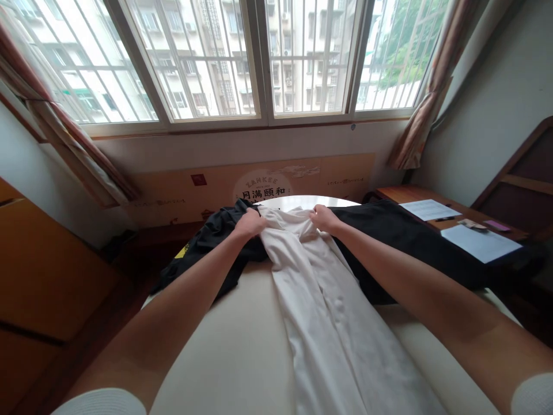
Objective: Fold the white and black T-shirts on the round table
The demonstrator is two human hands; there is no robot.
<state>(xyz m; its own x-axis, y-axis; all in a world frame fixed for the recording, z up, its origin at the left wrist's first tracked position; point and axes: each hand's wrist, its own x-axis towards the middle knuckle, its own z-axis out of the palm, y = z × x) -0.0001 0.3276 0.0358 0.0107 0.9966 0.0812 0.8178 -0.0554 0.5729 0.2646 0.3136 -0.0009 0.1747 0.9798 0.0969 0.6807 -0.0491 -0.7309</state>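
Note:
A pair of white trousers (322, 305) lies lengthwise on the pale table (237, 340), its legs running toward me. My left hand (251, 223) is closed on the left side of the waist, and my right hand (324, 219) pinches the right side. Loose folds show in the cloth between the two hands. Beside my left hand is a crumpled black garment (220, 233) with a yellow patch at its edge. On the other side, a black cloth garment (401, 242) lies spread out, partly behind my right forearm.
At the right stands a wooden side table (391, 195) bearing white papers (430, 209), a pen and small items. A chair (514, 167) is beyond it. Barred windows (259, 63) with tied curtains (415, 129) face me. An orange-brown cabinet (47, 271) stands on the left.

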